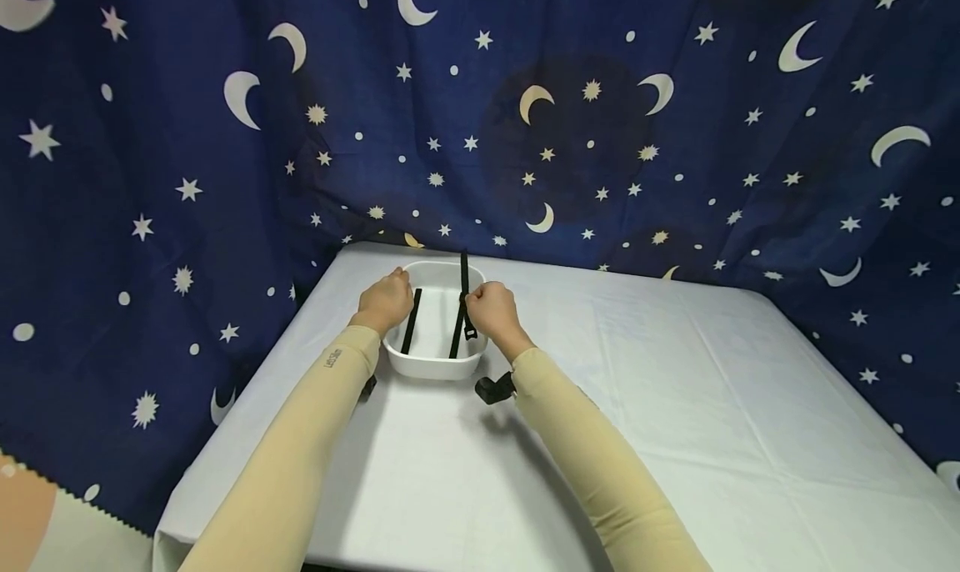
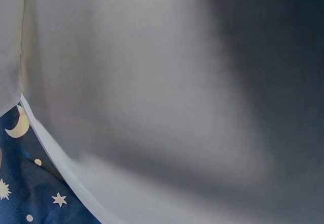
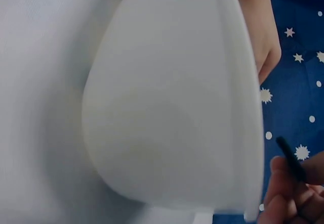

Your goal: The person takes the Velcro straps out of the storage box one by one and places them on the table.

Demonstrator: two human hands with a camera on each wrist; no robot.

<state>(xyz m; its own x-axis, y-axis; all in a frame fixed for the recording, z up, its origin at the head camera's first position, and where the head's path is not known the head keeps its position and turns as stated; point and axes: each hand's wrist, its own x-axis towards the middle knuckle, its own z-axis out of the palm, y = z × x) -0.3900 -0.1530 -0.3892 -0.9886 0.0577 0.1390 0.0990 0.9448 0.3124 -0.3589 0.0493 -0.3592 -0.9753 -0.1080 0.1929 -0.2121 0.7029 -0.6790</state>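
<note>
A white basin [image 1: 433,368] with rounded corners stands on the table. My left hand [image 1: 386,302] grips its left rim, fingers curled at the edge. Above the right rim, my right hand [image 1: 495,312] pinches a black strap [image 1: 464,272] between thumb and finger. This strap stands up past the far rim and has a small loop at its lower end. Two more black straps lie in the basin, a left one [image 1: 410,326] and a right one [image 1: 456,338]. In the right wrist view the pinched strap [image 3: 289,155] shows as a short dark piece beside the basin wall [image 3: 162,97].
A white cloth [image 1: 675,388] covers the table. Behind it hangs a dark blue curtain [image 1: 480,97] with moons and stars. A black wrist device [image 1: 495,388] sits below the right wrist. The left wrist view shows mostly blurred, shaded white surface [image 2: 152,82].
</note>
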